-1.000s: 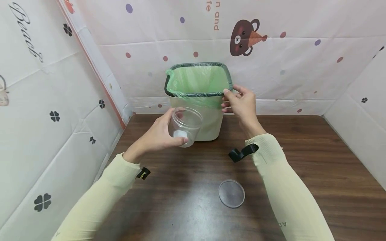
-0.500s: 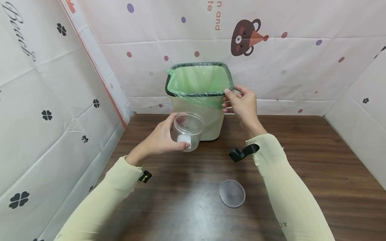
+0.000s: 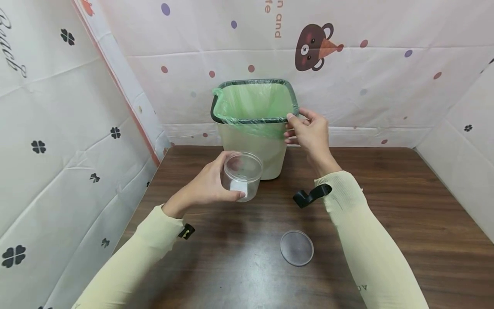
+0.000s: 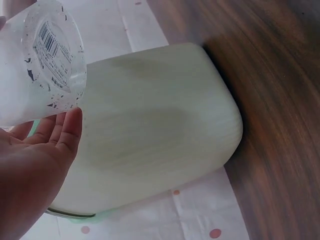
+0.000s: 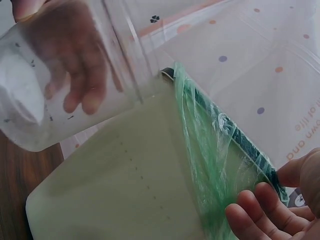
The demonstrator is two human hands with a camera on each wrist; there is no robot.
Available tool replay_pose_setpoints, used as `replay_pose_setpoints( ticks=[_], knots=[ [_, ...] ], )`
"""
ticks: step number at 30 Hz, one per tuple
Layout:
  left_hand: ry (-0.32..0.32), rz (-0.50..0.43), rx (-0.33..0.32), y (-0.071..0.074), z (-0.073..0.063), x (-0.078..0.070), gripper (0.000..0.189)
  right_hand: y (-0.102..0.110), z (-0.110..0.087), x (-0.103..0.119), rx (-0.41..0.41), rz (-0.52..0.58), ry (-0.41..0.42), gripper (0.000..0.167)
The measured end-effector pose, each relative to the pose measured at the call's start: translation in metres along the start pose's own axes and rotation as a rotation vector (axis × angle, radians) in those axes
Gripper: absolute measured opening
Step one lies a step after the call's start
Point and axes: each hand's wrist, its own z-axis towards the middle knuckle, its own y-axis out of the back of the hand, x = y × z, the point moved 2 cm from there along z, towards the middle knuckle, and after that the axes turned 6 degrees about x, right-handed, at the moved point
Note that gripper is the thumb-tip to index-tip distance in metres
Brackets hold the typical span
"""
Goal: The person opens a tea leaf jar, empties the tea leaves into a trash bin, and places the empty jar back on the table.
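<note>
My left hand (image 3: pixel 208 182) holds a clear plastic jar (image 3: pixel 245 174), its fingers behind the wall and the thumb in front, low on a white patch. The jar has no lid on and tilts slightly. In the left wrist view a barcode label (image 4: pixel 52 55) shows on its base, and small dark specks dot the plastic. Behind it stands a pale trash bin (image 3: pixel 268 154) with a green bag (image 3: pixel 254 128) folded over its dark rim. At the rim's front right corner, my right hand (image 3: pixel 312 133) pinches the bag's edge against the rim, thumb on the near side.
A clear round lid (image 3: pixel 296 248) lies flat on the brown wooden table (image 3: pixel 386 193), in front of the bin and near my right forearm. Patterned white sheeting (image 3: pixel 366 86) rises behind the bin and along both sides. A black strap (image 3: pixel 311 196) sits on my right cuff.
My left hand has lowered the jar a little toward the table, down and slightly right, away from the bin's rim. My right hand stays at the rim corner. Bin and lid have not moved.
</note>
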Motion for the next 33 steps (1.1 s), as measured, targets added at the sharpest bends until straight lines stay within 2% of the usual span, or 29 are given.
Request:
replay_pose_setpoints(
  ticks=[26,33],
  knots=[
    [0.034,-0.056,0.058,-0.031,-0.018,0.015,0.095,0.002,0.002,-0.002,0.004,0.008,0.007,0.059],
    [0.051,-0.075,0.057,-0.038,-0.024,0.021,0.096,0.001,0.002,-0.002,0.007,0.017,0.010,0.061]
  ],
)
